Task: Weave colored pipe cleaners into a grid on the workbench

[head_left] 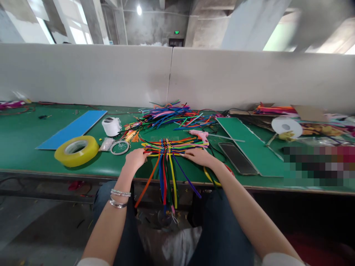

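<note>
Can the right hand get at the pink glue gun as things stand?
Probably yes: the right hand rests on the woven pipe cleaners just below the pink hot glue gun, and nothing solid seems to lie between them, only thin cords nearby.

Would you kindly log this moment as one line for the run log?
left hand on woven pipe cleaners | right hand on them | near: pink glue gun

Hands (135, 159) (199, 157): 2
Pipe-cleaner weave (169, 147): 1
Hot glue gun (199, 136): 1
Yellow tape roll (62, 155): 1
White rolls (111, 126) (287, 126): 2
Blue board (72, 129): 1
</note>
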`<state>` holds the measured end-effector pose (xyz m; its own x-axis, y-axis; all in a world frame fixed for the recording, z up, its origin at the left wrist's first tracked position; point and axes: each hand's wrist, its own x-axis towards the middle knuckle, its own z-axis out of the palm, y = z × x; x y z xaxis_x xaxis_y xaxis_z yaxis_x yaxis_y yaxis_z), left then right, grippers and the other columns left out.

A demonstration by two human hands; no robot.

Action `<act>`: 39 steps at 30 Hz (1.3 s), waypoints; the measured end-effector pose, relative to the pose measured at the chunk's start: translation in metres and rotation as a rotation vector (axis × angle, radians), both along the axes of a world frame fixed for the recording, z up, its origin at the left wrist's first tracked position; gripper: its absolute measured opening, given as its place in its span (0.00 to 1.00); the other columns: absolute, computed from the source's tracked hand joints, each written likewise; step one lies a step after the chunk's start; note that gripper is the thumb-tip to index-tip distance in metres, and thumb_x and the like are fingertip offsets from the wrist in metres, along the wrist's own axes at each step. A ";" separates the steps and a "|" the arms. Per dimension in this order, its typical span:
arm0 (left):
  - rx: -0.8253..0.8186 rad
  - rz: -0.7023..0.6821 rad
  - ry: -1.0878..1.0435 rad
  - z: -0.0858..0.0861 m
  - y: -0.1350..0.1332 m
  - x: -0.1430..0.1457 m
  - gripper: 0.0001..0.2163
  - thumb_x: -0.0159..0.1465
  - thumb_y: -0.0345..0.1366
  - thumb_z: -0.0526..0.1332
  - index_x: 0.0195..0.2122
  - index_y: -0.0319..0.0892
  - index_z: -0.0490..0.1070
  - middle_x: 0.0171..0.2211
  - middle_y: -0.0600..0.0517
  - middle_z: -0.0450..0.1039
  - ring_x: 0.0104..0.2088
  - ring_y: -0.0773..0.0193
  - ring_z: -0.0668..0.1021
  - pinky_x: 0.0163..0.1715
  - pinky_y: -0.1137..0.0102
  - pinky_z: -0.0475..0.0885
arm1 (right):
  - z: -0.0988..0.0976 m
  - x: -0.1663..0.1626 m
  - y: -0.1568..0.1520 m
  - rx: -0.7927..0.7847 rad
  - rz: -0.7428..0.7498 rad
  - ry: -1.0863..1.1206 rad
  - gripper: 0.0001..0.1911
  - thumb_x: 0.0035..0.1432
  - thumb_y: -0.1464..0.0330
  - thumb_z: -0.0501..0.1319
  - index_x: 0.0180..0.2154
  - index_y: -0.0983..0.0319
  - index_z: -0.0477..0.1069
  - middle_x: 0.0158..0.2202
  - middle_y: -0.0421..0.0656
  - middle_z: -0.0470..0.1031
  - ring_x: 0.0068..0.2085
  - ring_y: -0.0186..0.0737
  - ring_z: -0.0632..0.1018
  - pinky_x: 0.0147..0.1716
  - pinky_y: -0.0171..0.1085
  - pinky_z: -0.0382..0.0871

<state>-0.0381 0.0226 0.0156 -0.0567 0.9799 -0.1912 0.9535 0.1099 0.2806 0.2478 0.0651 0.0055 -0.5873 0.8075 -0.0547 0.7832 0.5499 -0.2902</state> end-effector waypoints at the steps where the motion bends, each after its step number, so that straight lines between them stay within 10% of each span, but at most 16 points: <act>1: 0.001 0.012 0.021 0.000 0.000 0.000 0.19 0.64 0.49 0.47 0.32 0.42 0.72 0.37 0.45 0.76 0.39 0.55 0.77 0.31 0.69 0.67 | 0.000 -0.001 -0.001 0.018 0.002 -0.017 0.25 0.62 0.52 0.43 0.39 0.57 0.73 0.42 0.43 0.76 0.42 0.43 0.74 0.42 0.38 0.63; 18: 0.050 0.052 0.039 0.007 -0.006 -0.003 0.21 0.61 0.54 0.49 0.31 0.42 0.72 0.34 0.46 0.77 0.36 0.57 0.77 0.30 0.71 0.67 | 0.013 0.023 -0.010 -0.080 -0.124 0.238 0.23 0.56 0.49 0.50 0.30 0.62 0.68 0.34 0.43 0.72 0.36 0.40 0.71 0.37 0.36 0.62; 26: 0.087 0.126 0.044 0.018 -0.009 -0.003 0.24 0.55 0.59 0.53 0.17 0.42 0.69 0.25 0.48 0.76 0.30 0.59 0.77 0.28 0.71 0.65 | 0.004 0.028 -0.010 -0.059 -0.213 0.116 0.24 0.53 0.55 0.58 0.47 0.63 0.62 0.26 0.38 0.66 0.26 0.36 0.67 0.25 0.33 0.58; 39: 0.126 0.053 -0.121 0.013 -0.007 -0.010 0.16 0.61 0.44 0.52 0.24 0.44 0.74 0.27 0.50 0.77 0.33 0.60 0.77 0.29 0.73 0.66 | 0.012 0.001 -0.019 0.185 -0.177 -0.089 0.19 0.58 0.64 0.56 0.51 0.59 0.64 0.46 0.47 0.74 0.44 0.45 0.75 0.38 0.36 0.64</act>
<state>-0.0478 0.0152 0.0283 -0.0926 0.9928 -0.0758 0.9059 0.1156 0.4074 0.2486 0.0459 0.0176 -0.4359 0.8981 0.0584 0.8896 0.4398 -0.1228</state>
